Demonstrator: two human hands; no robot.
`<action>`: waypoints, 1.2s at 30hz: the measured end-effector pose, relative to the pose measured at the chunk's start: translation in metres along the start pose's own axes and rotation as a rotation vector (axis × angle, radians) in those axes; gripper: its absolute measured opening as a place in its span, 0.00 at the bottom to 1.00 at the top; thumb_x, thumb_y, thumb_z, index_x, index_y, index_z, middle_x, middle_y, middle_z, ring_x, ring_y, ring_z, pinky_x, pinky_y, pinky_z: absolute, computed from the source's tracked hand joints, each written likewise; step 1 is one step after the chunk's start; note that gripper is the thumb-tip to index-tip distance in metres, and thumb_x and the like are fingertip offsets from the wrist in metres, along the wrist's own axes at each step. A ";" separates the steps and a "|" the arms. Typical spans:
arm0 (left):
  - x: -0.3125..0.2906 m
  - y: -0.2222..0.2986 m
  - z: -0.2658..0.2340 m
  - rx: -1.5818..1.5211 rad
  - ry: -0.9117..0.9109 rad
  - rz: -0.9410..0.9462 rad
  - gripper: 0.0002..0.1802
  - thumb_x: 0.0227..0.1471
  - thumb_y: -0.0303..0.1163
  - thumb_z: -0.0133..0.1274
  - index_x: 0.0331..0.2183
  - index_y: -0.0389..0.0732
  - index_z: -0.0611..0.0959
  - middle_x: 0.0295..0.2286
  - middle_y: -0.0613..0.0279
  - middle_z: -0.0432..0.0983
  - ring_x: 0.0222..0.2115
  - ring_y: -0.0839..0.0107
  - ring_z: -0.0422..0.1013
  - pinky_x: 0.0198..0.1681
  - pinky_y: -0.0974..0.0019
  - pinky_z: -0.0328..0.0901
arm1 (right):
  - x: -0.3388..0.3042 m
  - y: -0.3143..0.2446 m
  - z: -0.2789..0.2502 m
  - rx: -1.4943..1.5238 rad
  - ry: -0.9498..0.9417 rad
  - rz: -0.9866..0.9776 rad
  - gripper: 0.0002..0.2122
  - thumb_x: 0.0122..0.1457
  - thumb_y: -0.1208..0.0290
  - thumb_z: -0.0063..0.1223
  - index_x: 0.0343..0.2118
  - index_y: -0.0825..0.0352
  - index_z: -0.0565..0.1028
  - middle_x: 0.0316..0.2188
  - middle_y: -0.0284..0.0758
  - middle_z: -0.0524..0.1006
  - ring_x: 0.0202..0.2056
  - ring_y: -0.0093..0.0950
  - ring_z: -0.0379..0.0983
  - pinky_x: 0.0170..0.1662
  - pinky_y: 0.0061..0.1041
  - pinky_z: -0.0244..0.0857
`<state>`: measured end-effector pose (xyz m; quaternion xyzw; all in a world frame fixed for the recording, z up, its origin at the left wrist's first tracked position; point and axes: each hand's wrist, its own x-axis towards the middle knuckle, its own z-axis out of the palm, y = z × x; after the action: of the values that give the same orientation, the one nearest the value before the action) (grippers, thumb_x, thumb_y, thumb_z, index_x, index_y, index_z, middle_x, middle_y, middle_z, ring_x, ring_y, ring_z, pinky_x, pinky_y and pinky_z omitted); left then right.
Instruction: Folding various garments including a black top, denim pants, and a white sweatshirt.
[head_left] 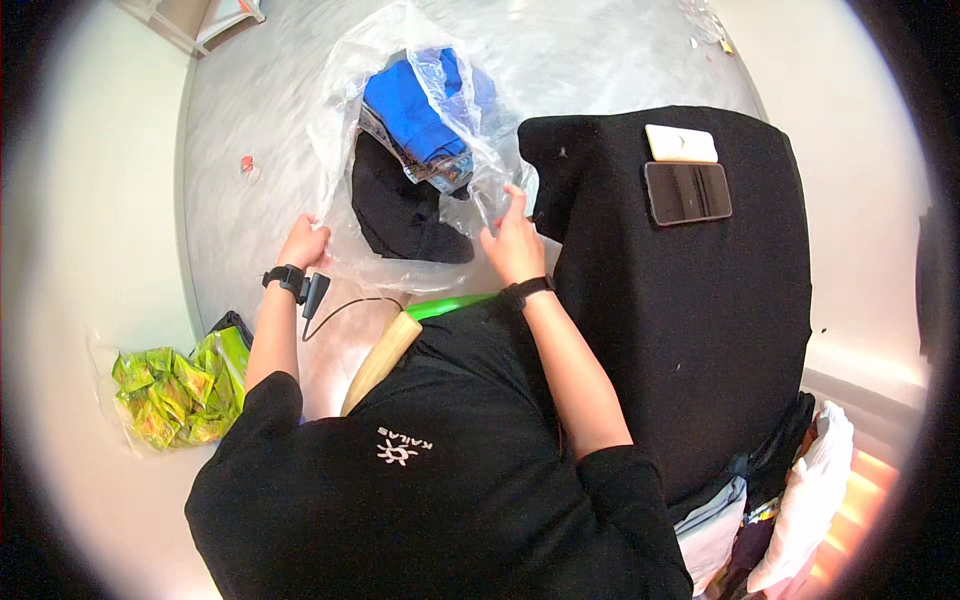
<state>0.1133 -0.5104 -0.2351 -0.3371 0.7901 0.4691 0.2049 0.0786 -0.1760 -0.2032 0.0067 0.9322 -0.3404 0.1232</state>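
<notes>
A large clear plastic bag point(400, 272) lies with its mouth toward me on the floor. Inside it are a folded blue garment point(405, 110) and, nearer to me, a black cloth point(395, 205). Some grey, patterned fabric point(445, 172) shows under the blue one. My left hand point(303, 243) is closed on the bag's left rim. At the right rim, my right hand point(515, 243) grips the thin film, its index finger pointing upward. Both wrists wear black straps, and a small black device with a cable hangs by the left one.
Right of me stands a black cloth-covered surface point(690, 330) bearing a dark phone point(690, 193) and a white flat object point(680, 143). Clothes point(715, 530) are piled at lower right. Green-yellow packets point(175, 390) lie at left by the wall. A red scrap point(247, 163) is on the floor.
</notes>
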 end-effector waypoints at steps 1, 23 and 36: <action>0.004 -0.004 -0.003 0.021 -0.023 0.025 0.28 0.48 0.31 0.49 0.51 0.33 0.62 0.22 0.60 0.70 0.15 0.71 0.69 0.16 0.67 0.66 | 0.003 0.004 0.006 0.079 0.027 -0.008 0.26 0.49 0.76 0.50 0.51 0.61 0.56 0.20 0.44 0.72 0.25 0.46 0.72 0.32 0.44 0.65; -0.023 0.046 -0.035 0.145 -0.037 0.121 0.34 0.47 0.30 0.47 0.56 0.36 0.58 0.19 0.59 0.74 0.16 0.72 0.70 0.20 0.70 0.65 | 0.012 0.002 -0.026 0.323 0.206 -0.258 0.06 0.50 0.76 0.48 0.27 0.65 0.79 0.23 0.39 0.73 0.25 0.32 0.72 0.32 0.29 0.66; -0.020 0.066 -0.034 0.539 0.202 0.511 0.24 0.50 0.37 0.50 0.49 0.40 0.72 0.25 0.59 0.74 0.26 0.74 0.71 0.30 0.72 0.65 | -0.019 -0.006 -0.042 0.387 0.090 -0.264 0.06 0.47 0.79 0.52 0.30 0.64 0.75 0.31 0.34 0.69 0.26 0.25 0.69 0.31 0.23 0.65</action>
<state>0.0795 -0.5119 -0.1660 -0.1079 0.9598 0.2451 0.0839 0.0867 -0.1526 -0.1644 -0.0765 0.8470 -0.5251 0.0322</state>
